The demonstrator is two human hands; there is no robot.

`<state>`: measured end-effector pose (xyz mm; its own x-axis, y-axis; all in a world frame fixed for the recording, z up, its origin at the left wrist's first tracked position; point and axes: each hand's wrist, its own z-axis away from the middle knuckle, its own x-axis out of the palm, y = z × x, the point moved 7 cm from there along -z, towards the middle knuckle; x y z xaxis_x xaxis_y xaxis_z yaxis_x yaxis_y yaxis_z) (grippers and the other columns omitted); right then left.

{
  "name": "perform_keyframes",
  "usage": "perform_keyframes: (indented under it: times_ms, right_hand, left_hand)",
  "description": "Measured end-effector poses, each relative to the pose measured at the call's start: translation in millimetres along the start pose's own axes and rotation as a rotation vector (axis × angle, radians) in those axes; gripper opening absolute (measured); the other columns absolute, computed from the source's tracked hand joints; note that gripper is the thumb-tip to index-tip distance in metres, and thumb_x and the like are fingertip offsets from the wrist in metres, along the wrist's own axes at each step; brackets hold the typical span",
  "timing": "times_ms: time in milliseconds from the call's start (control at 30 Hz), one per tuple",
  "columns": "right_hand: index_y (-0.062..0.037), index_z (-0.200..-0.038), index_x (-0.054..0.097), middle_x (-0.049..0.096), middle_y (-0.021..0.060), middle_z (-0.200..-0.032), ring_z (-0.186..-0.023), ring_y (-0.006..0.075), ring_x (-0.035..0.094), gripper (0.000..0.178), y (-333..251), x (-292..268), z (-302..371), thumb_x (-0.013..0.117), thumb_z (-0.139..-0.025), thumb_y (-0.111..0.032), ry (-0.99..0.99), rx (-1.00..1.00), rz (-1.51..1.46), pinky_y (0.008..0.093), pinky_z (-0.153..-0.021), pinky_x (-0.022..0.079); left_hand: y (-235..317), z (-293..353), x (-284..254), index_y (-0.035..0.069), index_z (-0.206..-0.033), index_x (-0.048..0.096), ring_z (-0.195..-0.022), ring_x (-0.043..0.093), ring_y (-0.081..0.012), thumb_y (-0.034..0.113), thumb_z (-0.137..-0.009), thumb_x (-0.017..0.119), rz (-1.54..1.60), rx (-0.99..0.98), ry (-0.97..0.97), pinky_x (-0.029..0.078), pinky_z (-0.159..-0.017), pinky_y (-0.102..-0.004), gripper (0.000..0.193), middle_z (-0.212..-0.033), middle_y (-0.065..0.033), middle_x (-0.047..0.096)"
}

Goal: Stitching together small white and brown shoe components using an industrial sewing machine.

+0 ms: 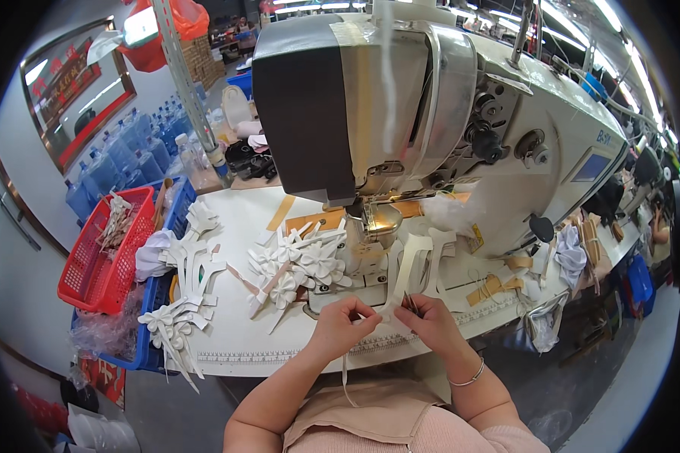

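Observation:
Both hands meet over the front edge of the white sewing table (227,355). My left hand (341,326) pinches a narrow white strip (381,311) that trails down toward my lap. My right hand (429,321) grips the same strip, and a small dark pointed tool, perhaps snips (411,303), sticks up from its fingers. Just beyond the hands stands the large sewing machine (431,113), with its presser foot (376,223) above white strip pieces (415,260) on the bed.
Piles of white bow-shaped pieces (298,264) lie left of the needle, more (181,302) near the table's left edge. A red basket (98,257) and a blue crate (155,332) sit at left. Tan strips (495,285) lie right. Water jugs (121,162) stand behind.

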<state>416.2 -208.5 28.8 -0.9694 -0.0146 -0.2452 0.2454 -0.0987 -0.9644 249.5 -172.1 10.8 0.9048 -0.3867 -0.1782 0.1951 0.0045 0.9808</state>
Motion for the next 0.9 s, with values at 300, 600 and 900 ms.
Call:
perform_keyframes:
  times_ms: [300,600,900]
  right_hand:
    - [-0.0008,-0.076,0.063,0.049,-0.0058,-0.058,-0.055,0.0036,0.037,0.021,0,5,3,0.072,-0.078,-0.019,-0.072,-0.001,0.068,0.0223,-0.048,0.032]
    - [-0.0009,-0.085,0.068,0.057,-0.0054,-0.063,-0.057,0.0005,0.046,0.014,-10,4,-1,0.073,-0.077,-0.011,-0.146,-0.016,-0.111,0.0179,-0.05,0.035]
    - [-0.0014,-0.083,0.065,0.058,-0.0013,-0.064,-0.058,0.004,0.05,0.01,-75,-53,-47,0.07,-0.079,-0.009,0.332,-0.364,-0.095,0.0203,-0.053,0.041]
  left_hand:
    - [6,6,4,0.001,-0.082,0.062,-0.065,0.054,-0.0027,0.012,-0.078,0.072,-0.088,-0.04,-0.05,0.044,-0.058,-0.0186,0.016,-0.073,-0.0002,0.063]
    - [8,6,7,0.001,-0.09,0.063,-0.064,0.052,-0.0011,0.014,-0.082,0.068,0.019,-0.065,-0.171,0.042,-0.056,-0.0173,0.016,-0.074,0.0023,0.061]
    - [74,-29,-31,0.003,-0.08,0.063,-0.059,0.049,-0.0015,0.017,-0.081,0.067,0.104,0.106,-0.007,0.038,-0.052,-0.0179,0.014,-0.065,0.0043,0.056]
